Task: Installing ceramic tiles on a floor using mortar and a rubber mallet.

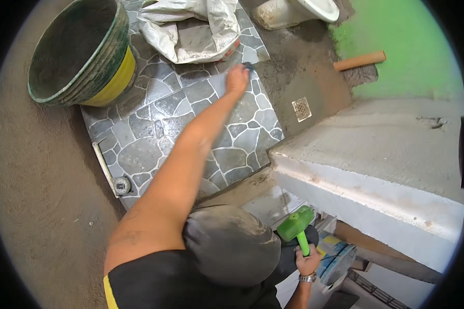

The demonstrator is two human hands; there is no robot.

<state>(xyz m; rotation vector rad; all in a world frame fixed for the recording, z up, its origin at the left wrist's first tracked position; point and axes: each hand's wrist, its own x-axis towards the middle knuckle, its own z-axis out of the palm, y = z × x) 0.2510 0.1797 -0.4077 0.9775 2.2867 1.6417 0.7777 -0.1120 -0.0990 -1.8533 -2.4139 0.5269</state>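
Observation:
My right hand (307, 260), with a metal watch on its wrist, is wrapped round the handle of a green mallet (296, 223). The mallet's head points up, beside my dark-clothed knee (232, 244). My left arm reaches far forward over stone-patterned grey floor tiles (139, 139). At its end my left hand (237, 80) is closed on a small dark object (248, 67), whose kind I cannot make out. That hand is near the tiles' right edge, just below an open white sack (154, 31) of grey powder.
A large green bucket with a yellow band (105, 82) stands at the far left. Bare mortar with a square drain grate (302, 109) borders the tiles. A brown pipe (361, 60) juts from the green wall, near a white toilet bowl (299, 11). A raised ledge (366, 198) runs right.

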